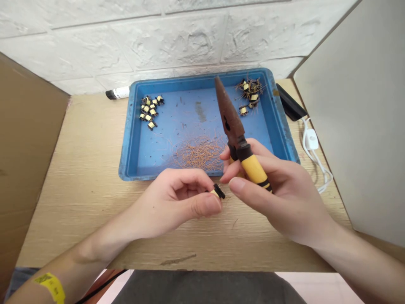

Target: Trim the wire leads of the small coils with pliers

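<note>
Forearms (95,240) angle inward, bringing both hands together: left hand (171,202) pinches a small coil (217,191) at the fingertips, its end exposed; right hand (284,198) grips rusty pliers (232,114) by the yellow handle, nose up, above the desk (79,198).

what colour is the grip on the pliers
The grip of the rusty pliers is yellow with black bands, seen best in the head view.
</note>
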`<state>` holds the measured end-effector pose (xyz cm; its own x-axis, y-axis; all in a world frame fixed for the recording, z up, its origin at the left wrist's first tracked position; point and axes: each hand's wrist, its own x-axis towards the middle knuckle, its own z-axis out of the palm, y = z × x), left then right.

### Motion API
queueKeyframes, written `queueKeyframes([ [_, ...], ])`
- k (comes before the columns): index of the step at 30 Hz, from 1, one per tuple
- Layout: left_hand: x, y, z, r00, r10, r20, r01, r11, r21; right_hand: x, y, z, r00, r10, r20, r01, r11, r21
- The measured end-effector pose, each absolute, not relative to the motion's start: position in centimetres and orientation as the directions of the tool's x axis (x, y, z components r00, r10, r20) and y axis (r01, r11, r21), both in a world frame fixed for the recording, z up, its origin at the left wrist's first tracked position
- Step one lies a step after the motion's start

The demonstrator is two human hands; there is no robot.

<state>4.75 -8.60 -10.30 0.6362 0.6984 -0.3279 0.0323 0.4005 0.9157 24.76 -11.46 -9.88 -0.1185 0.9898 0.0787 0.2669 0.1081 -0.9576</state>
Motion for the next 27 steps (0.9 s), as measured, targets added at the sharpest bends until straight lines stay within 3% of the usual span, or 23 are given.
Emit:
queueKeyframes([
  [3, 4.8, -8.8, -10.3, 0.607, 0.758, -0.238, 0.07, 0.247, 0.966, 24.8, -11.3, -9.8, -0.107, 0.993, 0.058, 0.27, 0.085, -0.959],
  [6, 4.7, -9.0, -10.6, 0.59, 0.806, -0.056, 0.091, 0.003, 0.996, 24.8, -11.4, -9.7, -0.123, 0.991, 0.058, 0.307, 0.094, -0.947],
  [12, 4.5, -9.1, -11.3, 0.522, 0.826, 0.214, 0.077, -0.296, 0.952, 24.7, -11.5, -9.7, -0.067, 0.996, 0.057, 0.315, 0.075, -0.946],
  [18, 4.5, -9.3, -11.7, 0.384, 0.896, 0.223, 0.074, -0.271, 0.96, 24.6, -11.8, -10.1, -0.108, 0.987, 0.119, 0.302, 0.147, -0.942],
  [27, 5.3, -9.7, -11.0, 0.327, 0.943, 0.058, 0.082, -0.09, 0.993, 23.7, -12.8, -11.1, -0.095, 0.959, 0.266, 0.397, 0.281, -0.873],
])
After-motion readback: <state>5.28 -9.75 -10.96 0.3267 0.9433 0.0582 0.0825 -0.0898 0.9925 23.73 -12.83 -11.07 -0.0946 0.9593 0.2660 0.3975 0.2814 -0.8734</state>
